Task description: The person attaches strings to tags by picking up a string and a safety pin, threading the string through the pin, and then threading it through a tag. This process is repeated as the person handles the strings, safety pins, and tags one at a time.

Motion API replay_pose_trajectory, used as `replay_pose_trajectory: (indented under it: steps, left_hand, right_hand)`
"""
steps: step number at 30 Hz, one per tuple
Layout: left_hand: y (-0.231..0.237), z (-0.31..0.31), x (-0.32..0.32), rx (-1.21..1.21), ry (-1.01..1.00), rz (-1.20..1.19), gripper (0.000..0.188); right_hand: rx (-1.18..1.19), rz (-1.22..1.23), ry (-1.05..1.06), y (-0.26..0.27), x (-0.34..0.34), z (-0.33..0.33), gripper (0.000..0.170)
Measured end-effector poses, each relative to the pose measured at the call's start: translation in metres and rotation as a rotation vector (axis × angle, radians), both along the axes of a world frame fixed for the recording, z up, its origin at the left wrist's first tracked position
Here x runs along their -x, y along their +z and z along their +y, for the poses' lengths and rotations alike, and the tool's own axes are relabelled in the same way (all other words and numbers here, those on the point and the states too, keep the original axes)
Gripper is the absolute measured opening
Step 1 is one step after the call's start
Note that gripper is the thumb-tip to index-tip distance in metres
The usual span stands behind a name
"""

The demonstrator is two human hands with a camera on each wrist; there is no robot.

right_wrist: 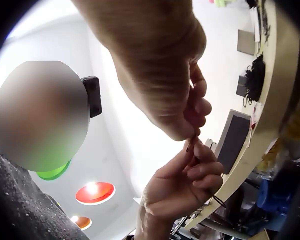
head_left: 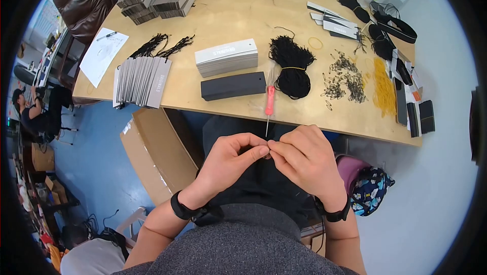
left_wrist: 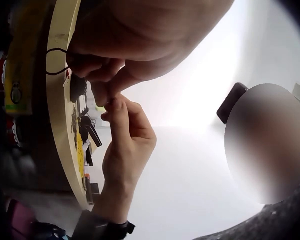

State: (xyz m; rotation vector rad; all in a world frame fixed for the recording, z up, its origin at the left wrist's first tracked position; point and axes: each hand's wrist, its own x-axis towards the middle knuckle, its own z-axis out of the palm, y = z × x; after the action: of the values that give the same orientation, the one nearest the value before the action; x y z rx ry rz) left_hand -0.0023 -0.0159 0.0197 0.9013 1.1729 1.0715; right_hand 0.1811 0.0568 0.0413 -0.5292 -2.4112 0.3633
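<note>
Both hands meet fingertip to fingertip in front of the table edge, above the lap. My left hand (head_left: 228, 159) pinches a thin black cord (left_wrist: 55, 61), whose loop sticks out past its fingers in the left wrist view. Thumb and forefinger of my right hand (head_left: 308, 161) pinch at the same spot; the cord there is mostly hidden by the fingertips. Just beyond the hands, a red-handled tool (head_left: 270, 100) with a thin metal shaft lies over the table edge. A tied bundle of black cords (head_left: 292, 67) rests behind it.
The table (head_left: 228, 16) holds a white tag stack (head_left: 227, 58), a dark tag stack (head_left: 233, 86), fanned corded tags (head_left: 142, 81), small black pins (head_left: 345, 80) and yellow strands (head_left: 384, 87). A cardboard box (head_left: 157, 156) stands below left. Another person (head_left: 33, 105) sits far left.
</note>
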Motion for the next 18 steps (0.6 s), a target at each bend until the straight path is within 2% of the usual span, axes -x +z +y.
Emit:
replay_pose_trajectory:
  steps: [1, 2, 4, 5, 7, 11, 13, 14, 16, 18]
  left_hand:
    - [0.0, 0.0, -0.002, -0.025, 0.038, 0.103, 0.01]
    - [0.0, -0.001, -0.003, -0.025, 0.037, 0.103, 0.01]
    - [0.002, -0.002, -0.005, -0.225, 0.083, 0.478, 0.006]
    - [0.001, -0.002, -0.007, -0.225, 0.082, 0.479, 0.006]
    - [-0.003, -0.001, -0.01, -0.543, 0.16, 0.754, 0.005]
    - [-0.006, 0.0, -0.014, -0.588, 0.237, 0.759, 0.004]
    - [-0.005, 0.001, -0.009, -0.311, 0.18, 0.46, 0.003]
    - [-0.007, 0.001, -0.007, -0.31, 0.181, 0.46, 0.003]
    - [-0.011, 0.002, -0.004, -0.233, 0.148, 0.268, 0.003]
    - [-0.008, 0.002, -0.004, -0.192, 0.124, 0.237, 0.004]
  right_hand:
    - [-0.048, -0.014, -0.018, -0.002, 0.002, 0.0, 0.024]
    - [-0.096, -0.028, -0.036, -0.004, 0.003, 0.0, 0.022]
    - [-0.091, -0.053, -0.044, -0.008, 0.005, 0.001, 0.02]
    - [-0.086, -0.078, -0.05, -0.009, 0.006, 0.002, 0.018]
    - [-0.043, -0.074, -0.058, -0.009, 0.007, 0.003, 0.018]
    - [0.092, -0.028, -0.106, -0.009, 0.005, 0.005, 0.018]
    - [0.133, 0.036, -0.162, -0.007, 0.004, 0.002, 0.018]
    - [0.174, 0.1, -0.217, -0.005, 0.003, -0.001, 0.019]
    - [0.189, 0.107, -0.217, -0.005, 0.001, -0.006, 0.022]
    - [0.163, 0.154, -0.155, -0.004, 0.003, -0.01, 0.022]
